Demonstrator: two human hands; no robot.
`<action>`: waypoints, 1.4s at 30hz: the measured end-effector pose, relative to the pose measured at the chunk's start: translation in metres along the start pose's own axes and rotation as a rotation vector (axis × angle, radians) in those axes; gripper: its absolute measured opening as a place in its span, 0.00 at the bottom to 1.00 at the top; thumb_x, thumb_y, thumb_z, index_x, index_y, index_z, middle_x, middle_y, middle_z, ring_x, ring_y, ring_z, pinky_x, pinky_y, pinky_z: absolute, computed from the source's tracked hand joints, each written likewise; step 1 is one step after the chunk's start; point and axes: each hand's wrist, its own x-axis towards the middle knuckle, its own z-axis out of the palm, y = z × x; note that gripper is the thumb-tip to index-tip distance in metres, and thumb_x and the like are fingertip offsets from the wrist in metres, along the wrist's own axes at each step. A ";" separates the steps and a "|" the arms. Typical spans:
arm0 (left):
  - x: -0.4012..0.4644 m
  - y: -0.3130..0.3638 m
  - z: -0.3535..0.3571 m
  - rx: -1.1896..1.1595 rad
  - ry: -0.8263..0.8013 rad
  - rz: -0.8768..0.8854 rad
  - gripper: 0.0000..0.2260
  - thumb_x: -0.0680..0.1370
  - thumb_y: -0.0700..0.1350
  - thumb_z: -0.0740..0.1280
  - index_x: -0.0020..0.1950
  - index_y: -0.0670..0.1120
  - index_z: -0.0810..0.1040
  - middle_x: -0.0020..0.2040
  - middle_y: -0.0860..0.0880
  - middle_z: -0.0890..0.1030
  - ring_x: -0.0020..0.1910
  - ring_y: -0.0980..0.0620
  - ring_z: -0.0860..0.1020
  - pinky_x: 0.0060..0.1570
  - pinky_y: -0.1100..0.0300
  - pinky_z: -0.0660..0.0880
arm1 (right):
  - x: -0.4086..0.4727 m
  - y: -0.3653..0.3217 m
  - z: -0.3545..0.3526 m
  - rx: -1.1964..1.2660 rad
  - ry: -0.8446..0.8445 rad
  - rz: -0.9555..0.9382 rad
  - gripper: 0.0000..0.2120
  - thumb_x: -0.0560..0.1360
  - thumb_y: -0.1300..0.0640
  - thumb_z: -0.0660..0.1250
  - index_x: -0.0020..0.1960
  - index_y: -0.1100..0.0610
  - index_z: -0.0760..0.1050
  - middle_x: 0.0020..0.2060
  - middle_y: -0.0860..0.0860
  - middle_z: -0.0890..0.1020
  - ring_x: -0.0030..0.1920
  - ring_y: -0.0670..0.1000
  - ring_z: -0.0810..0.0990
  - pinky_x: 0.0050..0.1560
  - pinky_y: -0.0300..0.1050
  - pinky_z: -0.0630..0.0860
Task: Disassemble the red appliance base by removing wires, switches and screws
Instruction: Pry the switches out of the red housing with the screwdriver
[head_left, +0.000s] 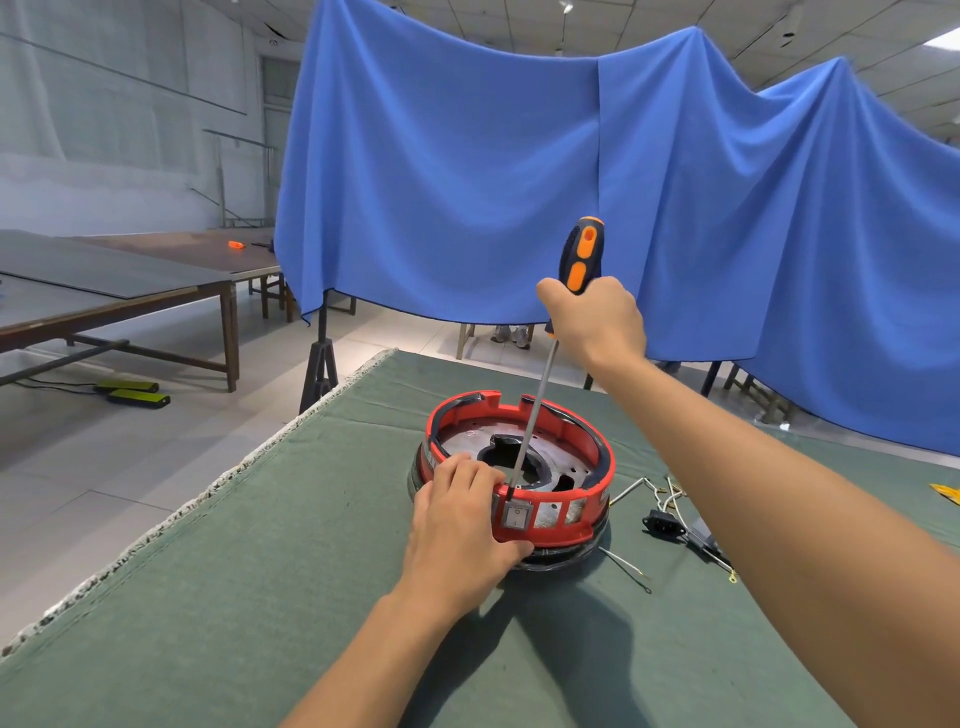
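Low in the frame's centre my left hand (460, 525) clamps the near rim of the red base (519, 467), which sits mid-desk (260, 597), fingers curled over the wall beside the switch (516, 517). Above it my right hand (597, 317) is fisted round the screwdriver (579, 260), its tip down just behind the switch. I reckon a hard pry could slip the blade into my left fingers, or crack the plastic.

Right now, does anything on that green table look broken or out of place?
Nothing looks broken. Loose wires and a black socket lie beside the red base, apparently already pulled out. Two window slots next to its white switch look empty.
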 end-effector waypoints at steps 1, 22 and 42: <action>0.000 0.000 0.000 -0.003 -0.003 0.001 0.29 0.67 0.61 0.72 0.63 0.53 0.68 0.63 0.57 0.68 0.68 0.58 0.57 0.69 0.54 0.61 | 0.003 0.003 0.001 -0.011 -0.009 0.021 0.14 0.72 0.48 0.62 0.33 0.55 0.65 0.43 0.58 0.85 0.34 0.53 0.74 0.31 0.42 0.67; -0.004 0.008 -0.001 0.036 0.032 0.013 0.27 0.68 0.59 0.72 0.63 0.53 0.70 0.62 0.57 0.69 0.67 0.56 0.58 0.64 0.56 0.60 | -0.101 0.122 -0.064 0.863 0.493 0.395 0.15 0.64 0.51 0.65 0.20 0.53 0.73 0.17 0.46 0.70 0.16 0.46 0.61 0.20 0.32 0.56; -0.004 0.015 0.006 0.048 0.066 -0.038 0.26 0.67 0.55 0.75 0.62 0.50 0.74 0.62 0.54 0.72 0.68 0.52 0.60 0.63 0.48 0.65 | -0.119 0.173 -0.050 0.995 0.682 0.617 0.11 0.67 0.54 0.66 0.29 0.57 0.69 0.18 0.47 0.70 0.17 0.48 0.61 0.20 0.33 0.55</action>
